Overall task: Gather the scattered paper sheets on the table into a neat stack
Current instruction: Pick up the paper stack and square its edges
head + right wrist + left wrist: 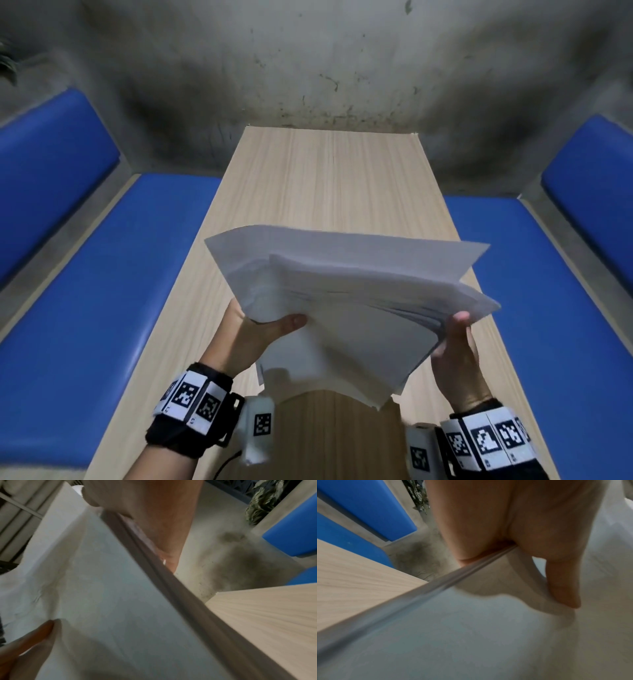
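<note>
A loose bundle of white paper sheets (346, 308) is held up above the wooden table (325, 185), its sheets fanned and uneven at the far edge. My left hand (263, 334) grips the bundle's left side, thumb lying on top, fingers hidden beneath. My right hand (455, 346) grips the right edge, thumb up along the sheet ends. In the left wrist view the thumb (559, 577) presses on the paper (471, 635). In the right wrist view the paper (106, 601) fills the frame with its stacked edge running diagonally, the hand (154, 513) clamped on that edge.
Blue padded benches (113, 308) (548, 308) run along both sides of the table, with blue backrests behind them. A stained grey wall (325, 68) stands past the table's far end. No loose sheets show on the visible tabletop.
</note>
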A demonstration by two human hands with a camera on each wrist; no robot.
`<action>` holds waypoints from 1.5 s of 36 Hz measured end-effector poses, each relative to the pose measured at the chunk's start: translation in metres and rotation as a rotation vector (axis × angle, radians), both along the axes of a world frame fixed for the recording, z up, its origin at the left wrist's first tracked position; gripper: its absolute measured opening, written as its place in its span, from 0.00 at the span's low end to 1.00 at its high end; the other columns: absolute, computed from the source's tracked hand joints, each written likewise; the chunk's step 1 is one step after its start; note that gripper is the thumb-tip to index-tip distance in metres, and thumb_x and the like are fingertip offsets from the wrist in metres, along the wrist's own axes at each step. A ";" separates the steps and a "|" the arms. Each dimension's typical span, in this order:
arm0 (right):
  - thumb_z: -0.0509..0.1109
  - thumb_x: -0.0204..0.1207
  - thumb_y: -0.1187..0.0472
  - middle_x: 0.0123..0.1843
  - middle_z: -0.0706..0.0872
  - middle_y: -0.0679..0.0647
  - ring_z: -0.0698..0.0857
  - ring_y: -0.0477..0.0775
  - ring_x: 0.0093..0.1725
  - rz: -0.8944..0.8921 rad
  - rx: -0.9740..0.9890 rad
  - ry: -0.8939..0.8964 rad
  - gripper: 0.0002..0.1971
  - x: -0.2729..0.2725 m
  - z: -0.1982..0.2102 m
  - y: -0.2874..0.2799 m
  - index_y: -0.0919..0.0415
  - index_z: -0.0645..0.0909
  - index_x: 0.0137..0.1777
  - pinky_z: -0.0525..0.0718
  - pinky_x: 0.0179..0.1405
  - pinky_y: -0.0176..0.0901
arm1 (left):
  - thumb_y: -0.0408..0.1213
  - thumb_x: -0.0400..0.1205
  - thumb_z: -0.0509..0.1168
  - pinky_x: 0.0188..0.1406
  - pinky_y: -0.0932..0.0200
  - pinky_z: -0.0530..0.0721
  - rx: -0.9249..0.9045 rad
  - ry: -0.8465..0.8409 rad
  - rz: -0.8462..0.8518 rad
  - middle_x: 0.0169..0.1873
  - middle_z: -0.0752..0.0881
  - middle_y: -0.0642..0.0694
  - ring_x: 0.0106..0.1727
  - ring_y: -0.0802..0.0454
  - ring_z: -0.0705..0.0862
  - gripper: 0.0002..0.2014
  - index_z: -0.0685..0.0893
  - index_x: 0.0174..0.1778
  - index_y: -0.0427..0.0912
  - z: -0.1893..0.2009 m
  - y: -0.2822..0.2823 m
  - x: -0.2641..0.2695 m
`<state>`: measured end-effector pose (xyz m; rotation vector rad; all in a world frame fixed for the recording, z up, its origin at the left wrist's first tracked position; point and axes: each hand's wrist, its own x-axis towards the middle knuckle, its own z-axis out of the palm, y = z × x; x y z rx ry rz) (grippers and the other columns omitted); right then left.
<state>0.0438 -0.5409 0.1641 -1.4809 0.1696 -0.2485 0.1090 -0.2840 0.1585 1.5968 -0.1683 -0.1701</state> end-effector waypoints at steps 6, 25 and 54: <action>0.78 0.46 0.25 0.42 0.93 0.37 0.88 0.29 0.42 0.126 -0.089 0.080 0.34 -0.012 -0.023 0.001 0.41 0.86 0.50 0.83 0.38 0.19 | 0.26 0.67 0.80 0.43 0.68 0.88 -0.014 -0.006 0.046 0.47 0.94 0.53 0.48 0.57 0.92 0.21 0.87 0.52 0.50 -0.003 -0.002 0.001; 0.76 0.72 0.65 0.52 0.88 0.25 0.84 0.25 0.54 -0.084 -0.149 0.040 0.24 -0.001 -0.031 0.017 0.46 0.76 0.65 0.78 0.46 0.13 | 0.31 0.65 0.82 0.30 0.68 0.86 -0.144 0.123 0.242 0.33 0.94 0.50 0.37 0.54 0.93 0.08 0.91 0.35 0.46 0.003 -0.022 -0.008; 0.76 0.70 0.76 0.37 0.90 0.45 0.86 0.30 0.32 -0.020 -0.147 0.114 0.21 -0.022 -0.017 0.011 0.45 0.82 0.44 0.85 0.21 0.28 | 0.39 0.62 0.85 0.31 0.61 0.88 -0.035 -0.074 0.277 0.33 0.93 0.50 0.34 0.58 0.91 0.10 0.92 0.34 0.53 0.019 -0.017 -0.020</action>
